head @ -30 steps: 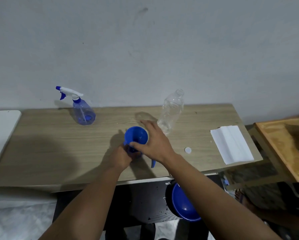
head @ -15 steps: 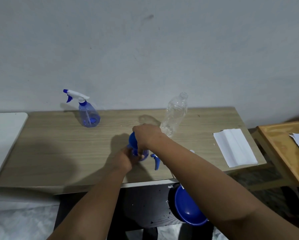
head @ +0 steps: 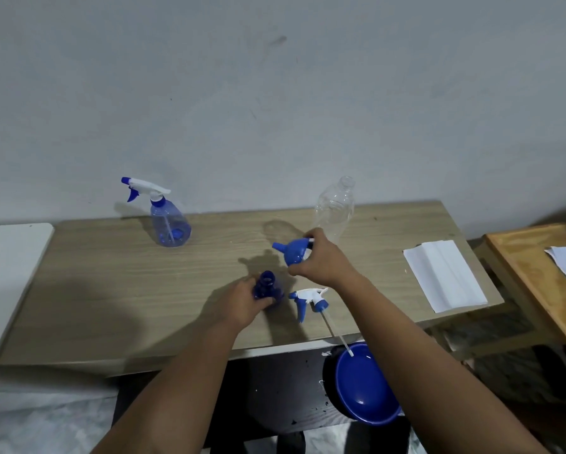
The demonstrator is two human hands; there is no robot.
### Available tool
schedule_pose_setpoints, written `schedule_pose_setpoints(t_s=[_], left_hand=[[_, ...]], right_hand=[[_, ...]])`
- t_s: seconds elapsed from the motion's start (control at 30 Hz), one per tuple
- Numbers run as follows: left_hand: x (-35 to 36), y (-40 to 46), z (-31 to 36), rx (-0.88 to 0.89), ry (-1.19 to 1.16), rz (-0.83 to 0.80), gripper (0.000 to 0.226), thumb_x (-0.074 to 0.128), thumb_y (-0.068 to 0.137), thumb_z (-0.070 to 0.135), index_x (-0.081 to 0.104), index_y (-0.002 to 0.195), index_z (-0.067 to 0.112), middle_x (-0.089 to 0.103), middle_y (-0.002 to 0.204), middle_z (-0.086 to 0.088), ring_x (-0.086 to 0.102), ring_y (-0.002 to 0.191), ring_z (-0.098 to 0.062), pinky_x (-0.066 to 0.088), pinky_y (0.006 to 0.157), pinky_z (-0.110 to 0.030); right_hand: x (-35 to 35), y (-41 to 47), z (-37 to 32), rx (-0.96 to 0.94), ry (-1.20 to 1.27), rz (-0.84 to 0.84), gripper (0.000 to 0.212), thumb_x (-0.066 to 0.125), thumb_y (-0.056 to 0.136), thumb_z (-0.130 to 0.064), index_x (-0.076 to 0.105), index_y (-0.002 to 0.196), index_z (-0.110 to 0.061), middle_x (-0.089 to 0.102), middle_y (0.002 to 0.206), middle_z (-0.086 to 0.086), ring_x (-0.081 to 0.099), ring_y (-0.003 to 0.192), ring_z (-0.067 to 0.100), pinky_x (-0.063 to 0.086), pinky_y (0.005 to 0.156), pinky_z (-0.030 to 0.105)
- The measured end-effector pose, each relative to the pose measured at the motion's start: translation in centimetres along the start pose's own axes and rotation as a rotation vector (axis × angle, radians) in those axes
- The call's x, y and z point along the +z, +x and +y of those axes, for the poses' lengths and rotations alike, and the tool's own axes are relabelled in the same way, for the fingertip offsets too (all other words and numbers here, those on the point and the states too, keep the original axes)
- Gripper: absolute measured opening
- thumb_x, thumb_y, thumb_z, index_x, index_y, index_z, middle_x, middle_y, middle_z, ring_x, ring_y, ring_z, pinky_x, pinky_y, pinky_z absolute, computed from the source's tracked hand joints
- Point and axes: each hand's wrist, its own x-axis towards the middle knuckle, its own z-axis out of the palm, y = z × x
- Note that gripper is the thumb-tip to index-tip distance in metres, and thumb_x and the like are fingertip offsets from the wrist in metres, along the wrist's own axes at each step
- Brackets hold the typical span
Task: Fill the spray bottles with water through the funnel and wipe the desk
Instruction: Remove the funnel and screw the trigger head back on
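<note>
My left hand [head: 242, 301] grips an uncapped blue spray bottle [head: 268, 286] that stands on the wooden desk [head: 111, 290]. My right hand [head: 324, 260] holds the blue funnel [head: 293, 252] lifted off that bottle, its spout pointing left. The bottle's white and blue spray head [head: 309, 299] lies on the desk just right of it, its tube reaching past the front edge. A second spray bottle [head: 168, 221] with its head on stands at the back left. An empty clear plastic bottle [head: 334, 208], uncapped, stands at the back behind my right hand.
A folded white cloth [head: 443, 273] lies on the desk's right end. A blue basin [head: 363, 388] sits on the floor below the front edge. A wooden tray-like table [head: 537, 276] with papers stands to the right, a white surface [head: 10, 257] to the left.
My right hand has lifted the funnel out of the bottle's neck and tipped it sideways, moving it up and to the right. The left hand stays on the bottle.
</note>
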Motion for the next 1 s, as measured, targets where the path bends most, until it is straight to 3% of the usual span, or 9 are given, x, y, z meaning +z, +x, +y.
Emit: schedule_pose_setpoints(t_s=[0.1, 0.27, 0.47, 0.53, 0.67, 0.8, 0.9, 1.0], left_hand=[[-0.5, -0.2, -0.2, 0.048, -0.001, -0.022, 0.056, 0.080, 0.082, 0.034, 0.061, 0.134, 0.026, 0.069, 0.120, 0.008, 0.063, 0.106, -0.012, 0.035, 0.077, -0.014], [-1.0, -0.1, -1.2, 0.055, 0.010, -0.054, 0.061, 0.082, 0.081, 0.033, 0.059, 0.137, 0.025, 0.067, 0.124, 0.008, 0.061, 0.109, -0.011, 0.030, 0.073, 0.007], [-0.7, 0.8, -2.6, 0.065, 0.001, -0.037, 0.069, 0.083, 0.078, 0.038, 0.057, 0.140, 0.025, 0.063, 0.134, 0.012, 0.058, 0.122, -0.008, 0.029, 0.081, 0.004], [-0.5, 0.9, -2.7, 0.062, 0.018, -0.025, 0.072, 0.083, 0.079, 0.038, 0.055, 0.143, 0.023, 0.057, 0.142, 0.012, 0.053, 0.129, -0.009, 0.025, 0.087, 0.001], [-0.1, 1.2, -3.1, 0.060, -0.009, -0.015, 0.075, 0.085, 0.076, 0.040, 0.055, 0.143, 0.024, 0.055, 0.146, 0.011, 0.051, 0.132, -0.008, 0.031, 0.100, -0.010], [0.0, 1.3, -3.1, 0.058, -0.025, -0.029, 0.068, 0.086, 0.076, 0.034, 0.060, 0.138, 0.021, 0.062, 0.136, 0.009, 0.057, 0.123, -0.007, 0.036, 0.094, -0.012], [-0.1, 1.2, -2.8, 0.075, 0.001, -0.019, 0.069, 0.085, 0.078, 0.034, 0.059, 0.140, 0.020, 0.061, 0.137, 0.009, 0.057, 0.125, -0.010, 0.032, 0.090, -0.009], [-0.2, 0.8, -2.5, 0.072, 0.018, -0.012, 0.071, 0.084, 0.079, 0.034, 0.055, 0.144, 0.022, 0.060, 0.136, 0.012, 0.056, 0.125, -0.010, 0.028, 0.082, -0.005]], right_hand=[[2.9, 1.2, 2.2, 0.084, 0.243, 0.084, 0.075, 0.088, 0.075, -0.024, 0.046, 0.136, -0.017, 0.062, 0.123, 0.002, 0.063, 0.102, 0.020, 0.051, 0.084, 0.034], [7.2, 4.5, 3.6, 0.153, 0.366, 0.129, 0.077, 0.088, 0.075, -0.018, 0.048, 0.141, -0.015, 0.064, 0.115, 0.001, 0.064, 0.097, 0.021, 0.049, 0.082, 0.032], [10.3, 7.8, 3.7, 0.195, 0.470, 0.124, 0.081, 0.086, 0.075, -0.005, 0.043, 0.143, -0.011, 0.059, 0.117, 0.006, 0.062, 0.096, 0.022, 0.050, 0.071, 0.023], [10.9, 8.6, 3.6, 0.202, 0.499, 0.126, 0.085, 0.090, 0.073, -0.005, 0.042, 0.143, -0.010, 0.056, 0.123, 0.005, 0.061, 0.104, 0.024, 0.052, 0.078, 0.026], [11.0, 9.2, 3.0, 0.200, 0.353, 0.134, 0.083, 0.092, 0.074, -0.022, 0.047, 0.143, -0.014, 0.060, 0.121, 0.001, 0.063, 0.115, 0.029, 0.051, 0.095, 0.038], [10.2, 8.4, 2.2, 0.194, 0.092, 0.121, 0.090, 0.084, 0.080, -0.030, 0.035, 0.153, -0.014, 0.058, 0.139, 0.015, 0.064, 0.120, 0.038, 0.055, 0.098, 0.046], [9.0, 6.5, 2.4, 0.134, -0.025, 0.112, 0.064, 0.071, 0.088, -0.018, 0.043, 0.145, -0.013, 0.060, 0.131, 0.015, 0.066, 0.112, 0.038, 0.054, 0.087, 0.043], [7.5, 4.2, 4.4, 0.097, -0.109, 0.085, 0.043, 0.064, 0.093, -0.013, 0.062, 0.135, -0.015, 0.069, 0.126, 0.009, 0.067, 0.113, 0.033, 0.054, 0.090, 0.039]])
